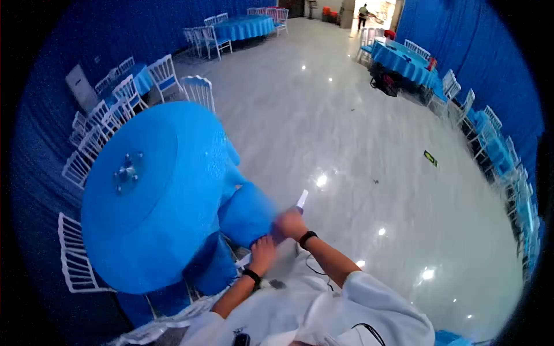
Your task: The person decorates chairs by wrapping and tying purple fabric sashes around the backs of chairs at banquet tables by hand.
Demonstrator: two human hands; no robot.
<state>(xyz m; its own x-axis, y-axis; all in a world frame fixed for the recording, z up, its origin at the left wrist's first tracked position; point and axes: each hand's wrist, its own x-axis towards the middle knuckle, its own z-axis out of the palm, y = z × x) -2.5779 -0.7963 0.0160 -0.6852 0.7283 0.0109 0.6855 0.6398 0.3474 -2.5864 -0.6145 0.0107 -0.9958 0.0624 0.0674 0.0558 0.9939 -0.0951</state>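
A white chair with a blue seat stands in front of me, close to the round table with a blue cloth. My right hand is closed around the chair's back rail and is blurred by motion. One white end of the rail sticks out past it. My left hand grips the same rail lower down, its fingers bent over the edge by the seat. Both wrists wear dark bands. My hands and the tablecloth hide much of the chair's frame and legs.
Glassware stands on the round table. A white chair is at its left, others behind it. More blue-clothed tables line both walls. A green floor sign lies right. A person is far off by the doorway.
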